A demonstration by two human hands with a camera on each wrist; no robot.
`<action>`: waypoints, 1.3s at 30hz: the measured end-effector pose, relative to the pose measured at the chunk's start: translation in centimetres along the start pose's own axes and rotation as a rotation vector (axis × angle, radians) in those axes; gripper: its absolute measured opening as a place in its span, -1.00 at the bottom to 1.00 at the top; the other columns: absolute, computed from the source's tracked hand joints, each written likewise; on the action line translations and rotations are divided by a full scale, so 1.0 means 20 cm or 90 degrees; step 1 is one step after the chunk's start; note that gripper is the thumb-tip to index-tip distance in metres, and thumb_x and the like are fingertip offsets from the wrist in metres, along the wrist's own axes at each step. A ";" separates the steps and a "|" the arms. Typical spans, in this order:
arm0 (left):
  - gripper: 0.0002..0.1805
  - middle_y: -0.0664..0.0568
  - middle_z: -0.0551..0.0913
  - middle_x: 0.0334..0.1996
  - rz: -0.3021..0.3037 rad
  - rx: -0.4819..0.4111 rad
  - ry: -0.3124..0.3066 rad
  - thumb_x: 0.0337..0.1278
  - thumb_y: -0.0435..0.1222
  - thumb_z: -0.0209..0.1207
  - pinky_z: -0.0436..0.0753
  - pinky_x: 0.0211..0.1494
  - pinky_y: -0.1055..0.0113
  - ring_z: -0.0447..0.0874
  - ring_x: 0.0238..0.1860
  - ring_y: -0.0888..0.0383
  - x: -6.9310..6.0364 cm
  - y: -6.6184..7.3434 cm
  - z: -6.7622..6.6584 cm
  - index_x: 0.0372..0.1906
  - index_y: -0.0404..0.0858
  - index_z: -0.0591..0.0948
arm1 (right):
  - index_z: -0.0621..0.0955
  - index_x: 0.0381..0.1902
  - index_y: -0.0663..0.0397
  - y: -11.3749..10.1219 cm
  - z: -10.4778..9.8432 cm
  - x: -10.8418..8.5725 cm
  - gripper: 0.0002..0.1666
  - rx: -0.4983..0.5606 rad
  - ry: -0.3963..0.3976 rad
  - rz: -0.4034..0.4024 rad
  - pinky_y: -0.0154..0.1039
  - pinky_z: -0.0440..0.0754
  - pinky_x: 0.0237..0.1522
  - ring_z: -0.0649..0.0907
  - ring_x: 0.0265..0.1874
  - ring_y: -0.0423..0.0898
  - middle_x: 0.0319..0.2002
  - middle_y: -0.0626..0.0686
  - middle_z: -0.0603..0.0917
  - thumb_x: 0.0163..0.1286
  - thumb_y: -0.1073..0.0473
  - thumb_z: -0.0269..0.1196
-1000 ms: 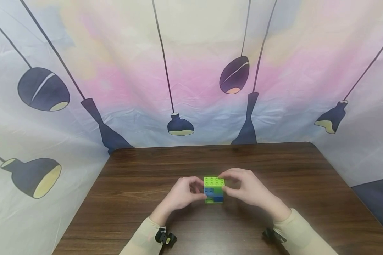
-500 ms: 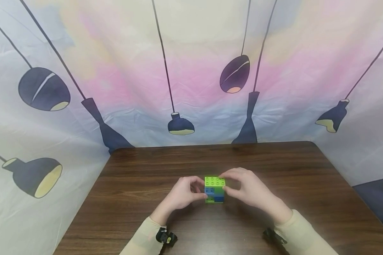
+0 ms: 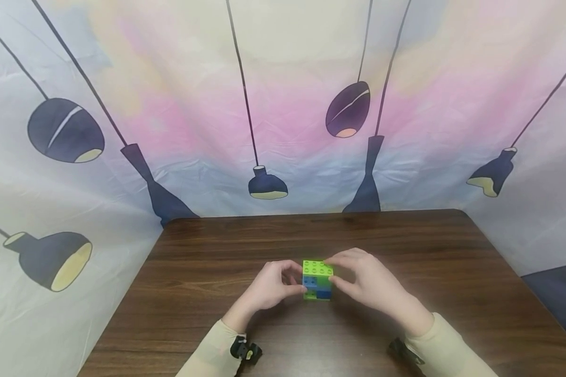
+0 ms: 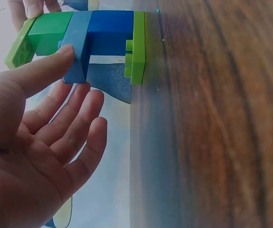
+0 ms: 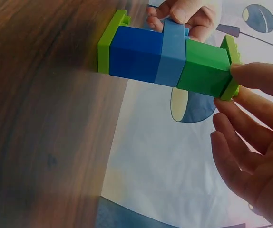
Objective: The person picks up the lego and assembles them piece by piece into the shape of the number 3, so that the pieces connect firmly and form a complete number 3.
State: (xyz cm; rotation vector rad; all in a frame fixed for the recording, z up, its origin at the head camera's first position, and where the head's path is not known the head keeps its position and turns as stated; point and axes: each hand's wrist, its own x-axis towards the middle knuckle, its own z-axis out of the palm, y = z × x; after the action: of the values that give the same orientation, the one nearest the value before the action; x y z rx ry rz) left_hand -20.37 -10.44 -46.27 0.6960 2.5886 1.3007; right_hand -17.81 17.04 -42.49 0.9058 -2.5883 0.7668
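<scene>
A small tower of toy building bricks stands on the brown wooden table. Its top is a studded lime-green plate. In the right wrist view, a green brick, a light blue brick and a dark blue brick follow below it, down to another lime-green plate. My left hand pinches the light blue brick, thumb in front and fingertips behind. From the other side my right hand holds the top plate by its right end between thumb and fingers. The lower fingers of both hands are loosely spread.
Behind the table hangs a pastel cloth printed with dark pendant lamps. Black wrist cameras sit on both forearms, the left camera and the right camera, over pale sleeves.
</scene>
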 end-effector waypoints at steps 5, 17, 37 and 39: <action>-0.67 0.23 0.72 -0.33 -0.004 -0.002 -0.003 0.22 -0.26 0.54 0.65 -0.46 0.27 0.69 -0.38 0.17 0.00 0.00 0.00 0.05 -0.13 0.75 | 0.80 0.09 -0.08 0.00 0.00 0.00 -0.59 0.004 -0.009 0.014 -0.02 0.71 0.12 0.73 0.07 -0.13 0.02 -0.15 0.80 0.30 0.08 0.59; -0.66 0.15 0.76 -0.25 -0.002 -0.006 -0.005 0.20 -0.27 0.54 0.65 -0.47 0.27 0.69 -0.37 0.16 0.00 0.01 0.01 0.06 -0.14 0.75 | 0.80 0.11 -0.08 0.00 0.01 -0.01 -0.65 0.022 0.004 0.011 -0.04 0.73 0.07 0.74 0.05 -0.16 0.03 -0.17 0.78 0.39 0.05 0.52; -0.67 0.24 0.71 -0.33 -0.002 -0.001 -0.001 0.19 -0.25 0.55 0.63 -0.47 0.28 0.67 -0.39 0.16 0.00 0.00 0.00 0.03 -0.11 0.75 | 0.81 0.02 -0.07 0.00 0.04 0.00 -0.71 0.108 0.020 0.040 -0.08 0.76 -0.06 0.80 -0.09 -0.10 -0.06 -0.16 0.80 0.34 0.20 0.53; -0.67 0.24 0.71 -0.34 -0.004 -0.002 -0.001 0.19 -0.25 0.55 0.64 -0.48 0.28 0.67 -0.39 0.16 0.00 0.00 0.00 0.03 -0.11 0.75 | 0.81 0.01 -0.08 0.00 0.04 0.00 -0.71 0.107 0.022 0.042 -0.08 0.76 -0.06 0.80 -0.09 -0.11 -0.07 -0.18 0.80 0.34 0.20 0.53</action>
State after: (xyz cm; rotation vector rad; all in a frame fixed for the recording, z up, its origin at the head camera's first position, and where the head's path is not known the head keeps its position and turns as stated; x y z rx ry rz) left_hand -20.32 -10.45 -46.23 0.6883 2.5847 1.3016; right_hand -17.84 16.64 -43.16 0.8491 -2.5649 1.0214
